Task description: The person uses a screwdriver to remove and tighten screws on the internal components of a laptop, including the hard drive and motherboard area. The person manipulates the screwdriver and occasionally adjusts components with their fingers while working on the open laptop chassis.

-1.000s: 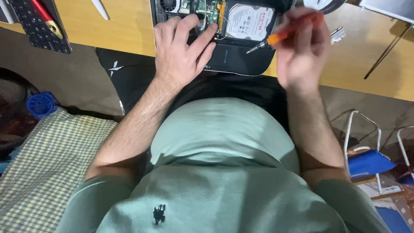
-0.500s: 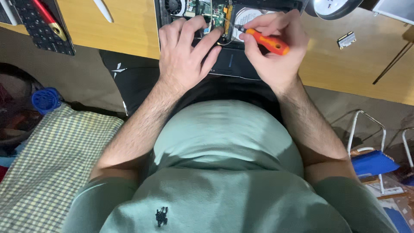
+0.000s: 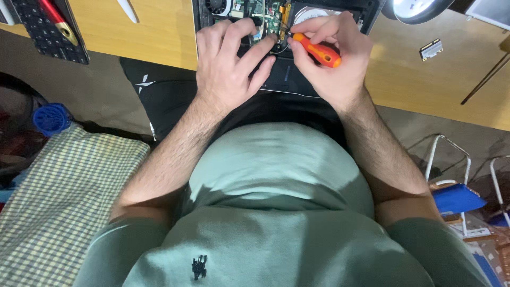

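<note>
Head view. Opened laptop (image 3: pixel 287 79) lies at 12 o'clock on the tabletop (image 3: pixel 159 37), internals exposed. Left hand (image 3: pixel 228 69) rests spread on the chassis, grip flat, holding nothing, fingertips beside the circuit board (image 3: pixel 260 10). Right hand (image 3: pixel 334 64) has its grip closed on an orange screwdriver (image 3: pixel 319 51), tip at the board's edge, just beside the hard drive (image 3: pixel 319 13). Risk: tip slips off, scratching the board; the screw may drop inside. Loose small card (image 3: pixel 431 49) at 2 o'clock.
</note>
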